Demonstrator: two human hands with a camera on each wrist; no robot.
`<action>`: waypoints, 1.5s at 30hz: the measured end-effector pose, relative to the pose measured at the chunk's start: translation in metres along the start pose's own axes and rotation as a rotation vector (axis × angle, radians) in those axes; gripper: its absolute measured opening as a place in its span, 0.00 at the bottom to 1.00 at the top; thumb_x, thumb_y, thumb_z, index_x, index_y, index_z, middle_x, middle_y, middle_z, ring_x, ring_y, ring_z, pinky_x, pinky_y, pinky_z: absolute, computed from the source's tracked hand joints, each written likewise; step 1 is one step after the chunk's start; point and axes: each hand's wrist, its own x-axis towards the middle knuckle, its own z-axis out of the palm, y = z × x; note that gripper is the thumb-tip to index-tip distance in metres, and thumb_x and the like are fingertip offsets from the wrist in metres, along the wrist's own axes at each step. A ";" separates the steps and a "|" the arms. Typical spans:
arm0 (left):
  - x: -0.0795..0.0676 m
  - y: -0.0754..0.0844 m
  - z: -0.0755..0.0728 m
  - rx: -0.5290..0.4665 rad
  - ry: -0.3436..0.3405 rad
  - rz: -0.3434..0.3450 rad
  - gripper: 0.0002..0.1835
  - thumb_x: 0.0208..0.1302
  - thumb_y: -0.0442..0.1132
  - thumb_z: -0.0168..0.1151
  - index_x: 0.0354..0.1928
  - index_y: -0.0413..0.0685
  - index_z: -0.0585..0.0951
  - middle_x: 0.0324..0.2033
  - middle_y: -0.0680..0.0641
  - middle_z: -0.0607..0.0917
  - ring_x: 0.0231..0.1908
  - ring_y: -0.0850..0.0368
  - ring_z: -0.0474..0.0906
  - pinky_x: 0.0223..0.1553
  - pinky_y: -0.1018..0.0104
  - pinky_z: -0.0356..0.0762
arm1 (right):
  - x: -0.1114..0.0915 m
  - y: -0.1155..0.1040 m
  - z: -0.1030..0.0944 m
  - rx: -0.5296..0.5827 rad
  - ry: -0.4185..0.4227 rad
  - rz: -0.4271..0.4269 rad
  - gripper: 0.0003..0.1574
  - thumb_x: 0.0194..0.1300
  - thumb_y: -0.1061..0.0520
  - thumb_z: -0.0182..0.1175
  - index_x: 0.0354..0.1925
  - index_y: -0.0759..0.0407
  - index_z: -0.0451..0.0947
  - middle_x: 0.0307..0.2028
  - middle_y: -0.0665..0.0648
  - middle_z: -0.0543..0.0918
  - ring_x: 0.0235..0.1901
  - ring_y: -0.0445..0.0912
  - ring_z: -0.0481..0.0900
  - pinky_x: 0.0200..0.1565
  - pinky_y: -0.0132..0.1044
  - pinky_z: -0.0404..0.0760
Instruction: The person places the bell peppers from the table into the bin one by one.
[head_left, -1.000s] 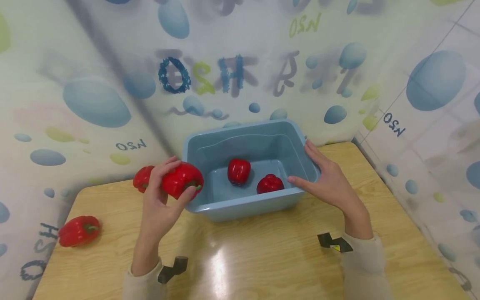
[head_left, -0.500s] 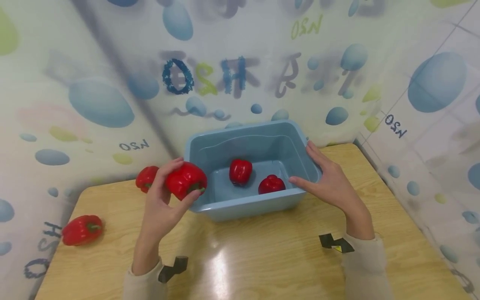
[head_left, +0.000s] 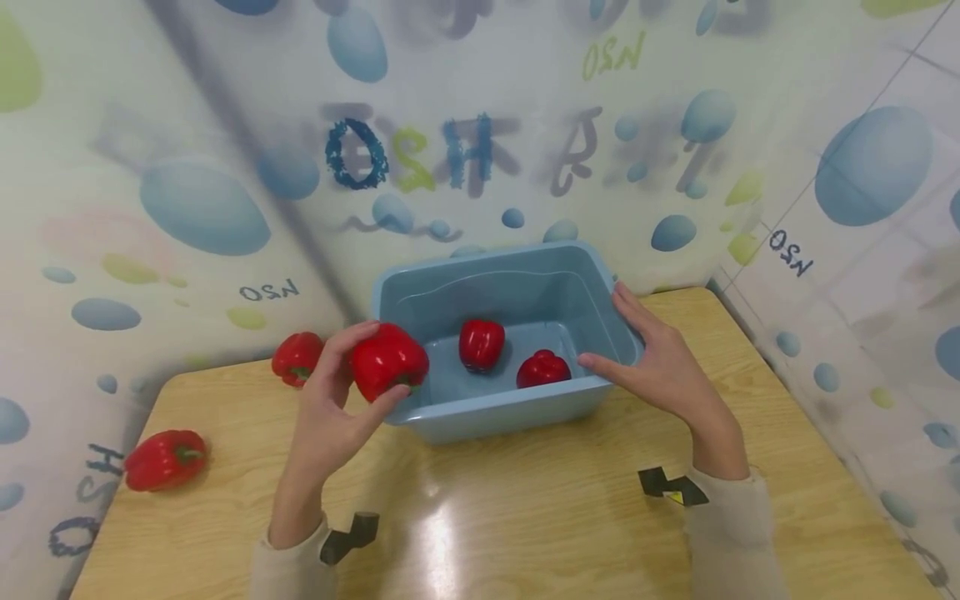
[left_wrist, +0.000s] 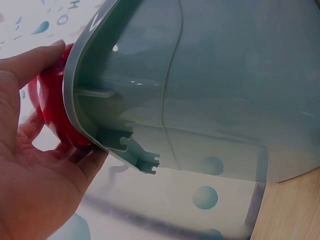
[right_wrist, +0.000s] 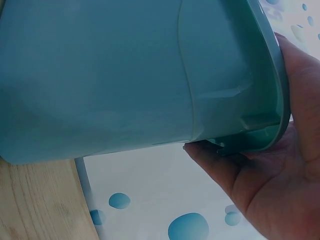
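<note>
A red bell pepper (head_left: pixel 387 360) with a green stem is gripped by my left hand (head_left: pixel 333 408), thumb on the near side and fingers round the far side. It overlaps the left rim of the blue plastic bin (head_left: pixel 495 408) in the head view. In the left wrist view the held pepper (left_wrist: pixel 55 105) shows just behind the bin's edge. My right hand (head_left: pixel 660 358) holds the bin's right end, thumb over the near rim and fingers along the outside. Two red bell peppers lie inside, one near the middle (head_left: pixel 482 344) and another near the front wall (head_left: pixel 543 368).
Two more red bell peppers rest on the wooden table (head_left: pixel 495 517): one behind my left hand (head_left: pixel 296 358), the other by the left edge (head_left: pixel 165 460). A patterned curtain (head_left: pixel 480 125) rises directly behind the bin and along both sides.
My left hand has carried the pepper to the right, from beside the bin to over its left rim. My right hand keeps its hold on the bin.
</note>
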 end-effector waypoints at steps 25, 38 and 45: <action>-0.003 -0.005 -0.006 0.028 0.011 0.046 0.40 0.52 0.20 0.69 0.69 0.45 0.71 0.66 0.36 0.75 0.67 0.48 0.73 0.68 0.72 0.73 | -0.001 -0.002 -0.001 0.004 -0.010 0.015 0.63 0.59 0.34 0.69 0.80 0.43 0.47 0.81 0.46 0.48 0.78 0.62 0.56 0.65 0.68 0.71; -0.004 -0.006 -0.015 -0.007 0.048 0.023 0.35 0.57 0.20 0.65 0.68 0.41 0.71 0.65 0.31 0.75 0.66 0.49 0.74 0.68 0.70 0.73 | -0.001 -0.001 0.000 -0.004 -0.014 0.013 0.63 0.59 0.34 0.69 0.80 0.43 0.47 0.81 0.45 0.48 0.78 0.62 0.55 0.67 0.69 0.69; -0.004 -0.008 -0.016 0.011 0.040 -0.057 0.34 0.60 0.23 0.65 0.69 0.47 0.71 0.67 0.38 0.75 0.67 0.46 0.72 0.68 0.71 0.73 | -0.001 -0.002 -0.001 -0.013 -0.013 0.013 0.63 0.59 0.33 0.69 0.80 0.44 0.46 0.81 0.46 0.48 0.79 0.61 0.54 0.67 0.69 0.69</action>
